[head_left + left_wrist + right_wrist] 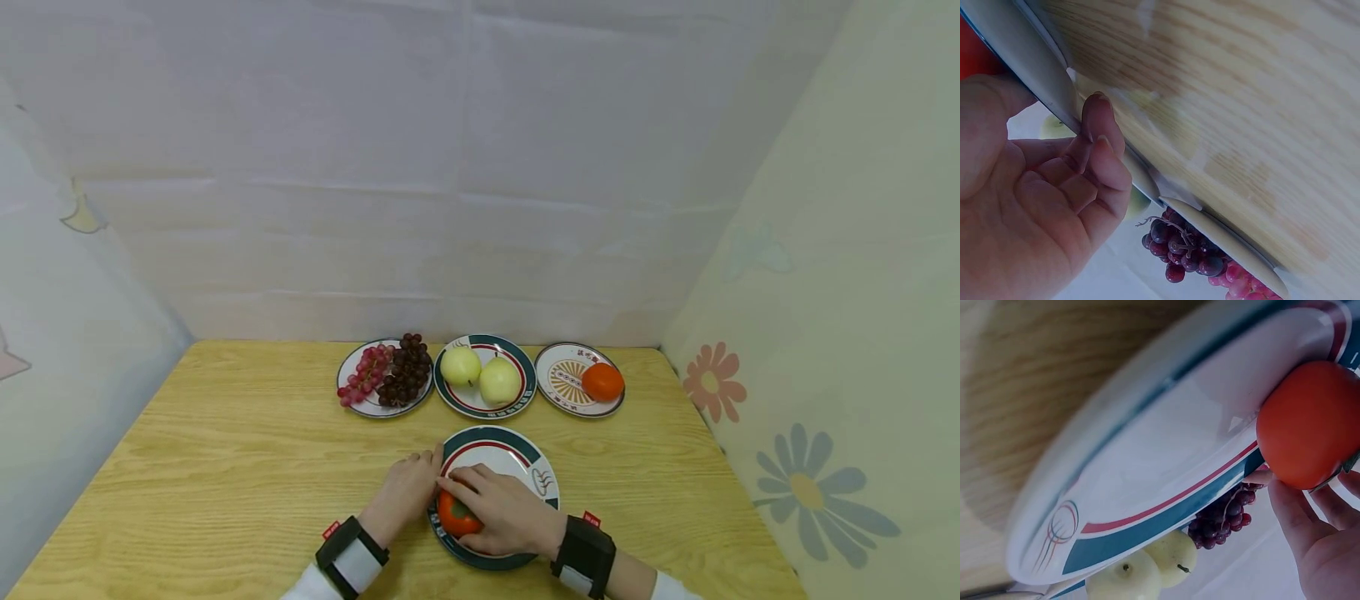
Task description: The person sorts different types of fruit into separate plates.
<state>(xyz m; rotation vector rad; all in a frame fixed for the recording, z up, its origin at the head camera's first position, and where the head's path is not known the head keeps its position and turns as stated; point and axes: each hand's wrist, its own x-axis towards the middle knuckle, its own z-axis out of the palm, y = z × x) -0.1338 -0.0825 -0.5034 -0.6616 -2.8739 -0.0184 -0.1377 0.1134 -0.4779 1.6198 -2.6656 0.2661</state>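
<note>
In the head view, a white plate with a dark green rim [510,458] is on the table in front of me. An orange-red persimmon [456,515] with green leaves on top rests on its left part. My right hand [506,510] reaches over the plate and holds the persimmon, fingers across its top and thumb at its near side. At the plate's left edge, my left hand [408,490] grips the rim. The left wrist view shows curled fingers [1105,119] beside that edge and the thumb on the plate's inner side. In the right wrist view, fingertips touch the persimmon [1310,425] near its leaves.
Three plates line the table's back edge. The left plate [367,408] bears red grapes [367,373] and dark grapes [405,371]. Two pale green pears [498,382] lie on the middle plate [465,404]. An orange-red fruit [603,382] sits on the right plate [551,367]. Cloth walls surround the table.
</note>
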